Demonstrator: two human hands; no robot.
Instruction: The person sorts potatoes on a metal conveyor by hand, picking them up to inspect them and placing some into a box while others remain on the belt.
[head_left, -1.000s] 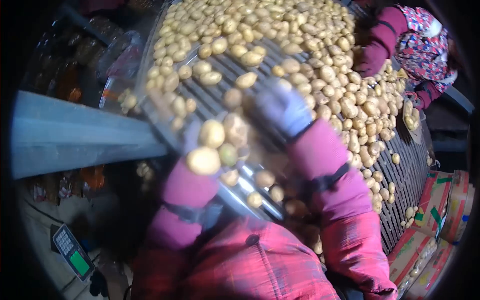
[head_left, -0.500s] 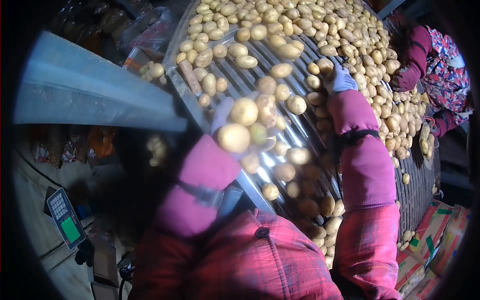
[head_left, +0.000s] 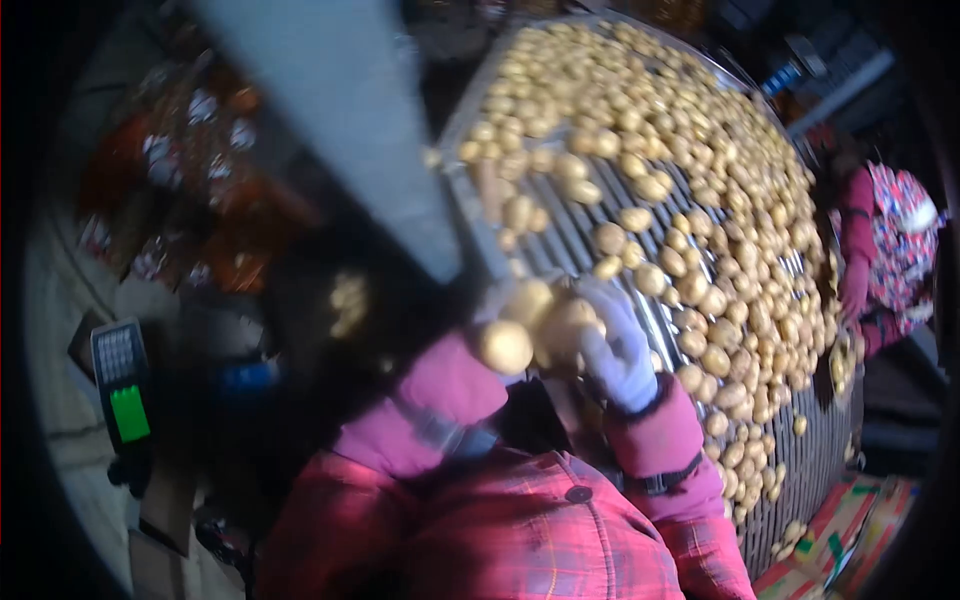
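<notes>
At frame centre, see blurred potatoes (head_left: 505,347) clustered at left hand (head_left: 491,307), apparently cradled; cannot tell how far open. Just right, see right hand (head_left: 618,350) half curled against them; cannot tell whether gripping. Best to support from below, clear of post (head_left: 350,120) at upper left.

A bunch of potatoes sits up close, by the end of the left sleeve (head_left: 455,385). In front is a round, smooth, pale yellow potato (head_left: 506,347). Another yellow potato (head_left: 530,303) is just behind it, a bit blurry. Next to them is a browner potato (head_left: 570,328), touching the right hand (head_left: 615,345). Lots more potatoes (head_left: 740,235), some round and some long, lie on the slatted table (head_left: 815,485). They crowd together on the far side and spread out nearer the slats' bare part.
</notes>
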